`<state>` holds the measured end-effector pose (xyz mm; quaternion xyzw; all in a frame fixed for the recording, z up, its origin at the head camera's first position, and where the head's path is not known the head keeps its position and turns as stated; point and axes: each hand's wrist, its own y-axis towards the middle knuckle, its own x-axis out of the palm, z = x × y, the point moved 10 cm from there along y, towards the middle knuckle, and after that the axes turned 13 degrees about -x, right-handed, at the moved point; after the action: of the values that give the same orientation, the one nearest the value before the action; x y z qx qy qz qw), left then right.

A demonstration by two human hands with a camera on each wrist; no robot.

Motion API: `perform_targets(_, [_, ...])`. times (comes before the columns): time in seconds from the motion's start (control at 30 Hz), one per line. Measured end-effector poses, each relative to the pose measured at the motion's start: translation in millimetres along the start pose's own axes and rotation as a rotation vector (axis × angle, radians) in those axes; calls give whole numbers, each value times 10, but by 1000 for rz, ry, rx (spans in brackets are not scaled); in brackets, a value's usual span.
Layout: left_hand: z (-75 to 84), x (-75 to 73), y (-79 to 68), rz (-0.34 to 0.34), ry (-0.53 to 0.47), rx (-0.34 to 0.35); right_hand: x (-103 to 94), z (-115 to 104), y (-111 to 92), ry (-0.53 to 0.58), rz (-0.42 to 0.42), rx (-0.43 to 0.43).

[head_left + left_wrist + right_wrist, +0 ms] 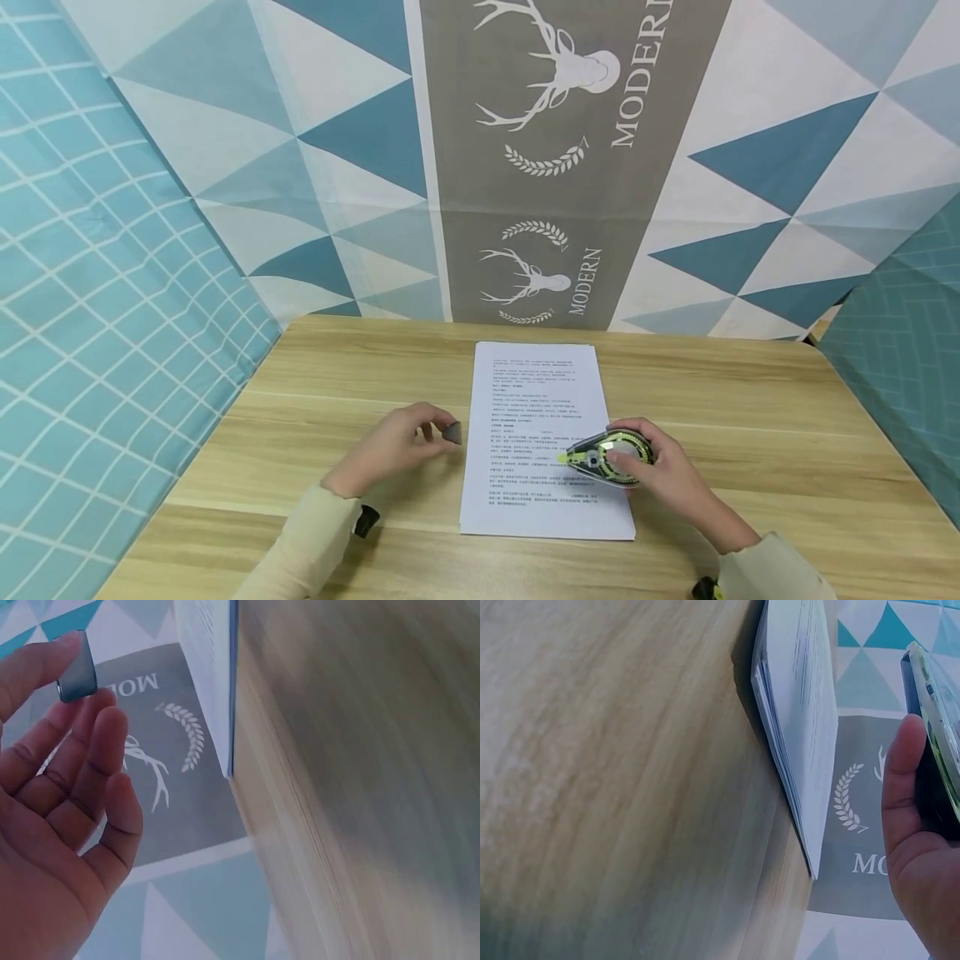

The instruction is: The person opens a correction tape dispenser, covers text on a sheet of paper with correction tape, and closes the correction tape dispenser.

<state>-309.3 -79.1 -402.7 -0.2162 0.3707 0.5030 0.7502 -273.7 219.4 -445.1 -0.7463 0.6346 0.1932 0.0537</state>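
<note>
My left hand is left of the paper stack and pinches a small dark grey cap between thumb and index finger. In the left wrist view the cap looks smooth and slightly translucent; the other fingers are loosely bent. With my right hand I grip a correction tape dispenser, which has a clear and black body with yellow-green parts. Its yellow-green tip points left over the lower right of the printed paper stack. Whether the tip touches the sheet cannot be told. The dispenser is partly cut off in the right wrist view.
The paper stack lies upright before me on a wooden table, text lines showing with a few blank gaps. Patterned cloth hangs behind the table, and blue gridded cloth at the left.
</note>
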Motion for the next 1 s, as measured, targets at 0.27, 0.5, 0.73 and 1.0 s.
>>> perform_targets(0.27, [93,95,14,-21,-57,9,13,-27,24,-5,4,-9])
perform_targets(0.5, [170,172,42,-37,-90,29,54,-55,61,12,-4,-18])
perform_targets(0.73, [220,203,44,-36,-101,26,82,-62,63,46,-10,-42])
perform_targets(1.0, [299,263,67,-50,-105,43,88,-49,79,57,-11,-37])
